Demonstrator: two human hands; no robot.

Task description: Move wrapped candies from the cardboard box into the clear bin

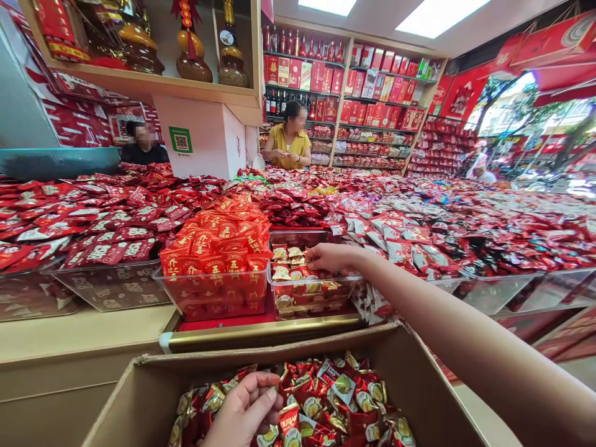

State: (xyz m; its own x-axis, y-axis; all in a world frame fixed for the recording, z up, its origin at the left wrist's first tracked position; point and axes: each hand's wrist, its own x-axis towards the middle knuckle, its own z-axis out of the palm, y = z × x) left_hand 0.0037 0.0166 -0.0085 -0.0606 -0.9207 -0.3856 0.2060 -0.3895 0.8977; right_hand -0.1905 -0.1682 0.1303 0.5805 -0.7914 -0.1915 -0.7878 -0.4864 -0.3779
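My left hand (249, 406) is inside an open cardboard box (298, 357), above a heap of red-and-gold wrapped durian candies (342, 385). Its thumb and fingers are curled together; what they hold, if anything, is hidden. One upright candy (289, 425) marked DURIAN lies right beside the fingertips. Farther forward, my right hand (333, 257) reaches into a clear plastic bin (316, 288), where the same kind of candies lie in neat rows. Its fingertips are closed on a wrapped candy at the right of the top layer.
Left of that bin stands another clear bin piled with orange-red packets (218, 242). More bins of red sweets (116, 248) spread both ways. A gold-edged counter ledge (265, 335) lies behind the box. A person in yellow (291, 143) stands beyond the display; another person (142, 146) is at left.
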